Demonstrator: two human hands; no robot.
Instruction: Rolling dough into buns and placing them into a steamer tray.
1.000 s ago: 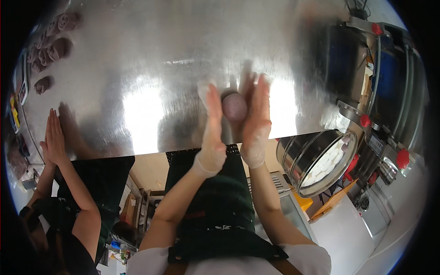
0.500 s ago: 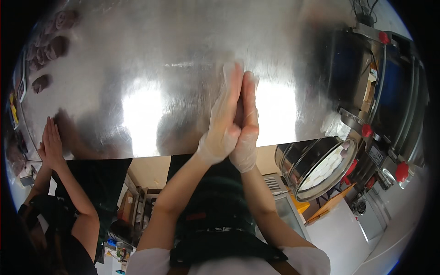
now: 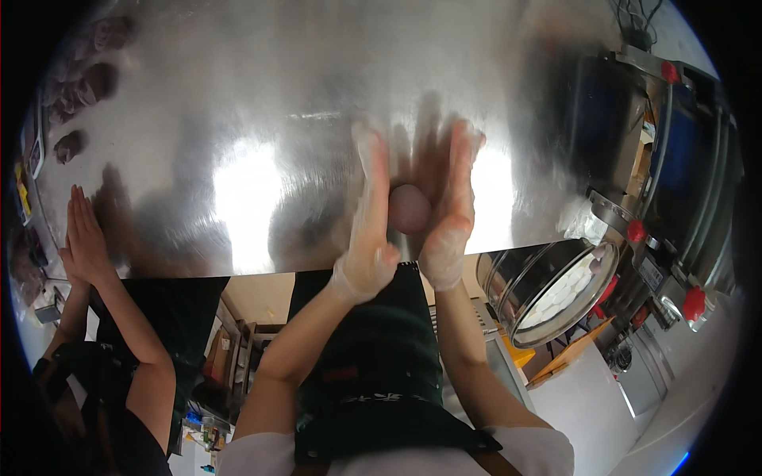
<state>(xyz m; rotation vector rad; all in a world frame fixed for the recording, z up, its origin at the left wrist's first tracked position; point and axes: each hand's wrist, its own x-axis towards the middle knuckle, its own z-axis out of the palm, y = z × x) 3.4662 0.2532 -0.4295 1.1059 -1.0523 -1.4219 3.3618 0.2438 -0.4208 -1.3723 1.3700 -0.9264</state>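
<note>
The ball [image 3: 409,209] sits on the steel table [image 3: 317,170], a little in from the front edge, between the left hand [image 3: 371,213] and the right hand [image 3: 456,206]. Both hands stand on edge in thin clear gloves [image 3: 348,279], palms facing, the fingers straight, lying close side by side and pinching nothing. The ball's left side appears to meet the left hand; whether its right side touches the right palm I cannot tell. The likeliest trouble, as I judge it, is the ball rolling away: it is round, the steel looks smooth, and the gap between the hands is unblocked at the fingertips and toward the wrists. A push from the fingertip side could send it over the near edge, against the apron [image 3: 365,341]. Uneven pressure from the two palms might flatten one side or leave it lopsided, and loose glove film could crease the surface or stick to it, if the dough is tacky. The ball itself is a dull, greyish mauve, nearly round, with a matt, even-looking skin; no crack or seam shows, though fine texture is too small to tell, and its underside is hidden. It seems paler than the dark purple lumps [image 3: 98,81] at the table's far left.
</note>
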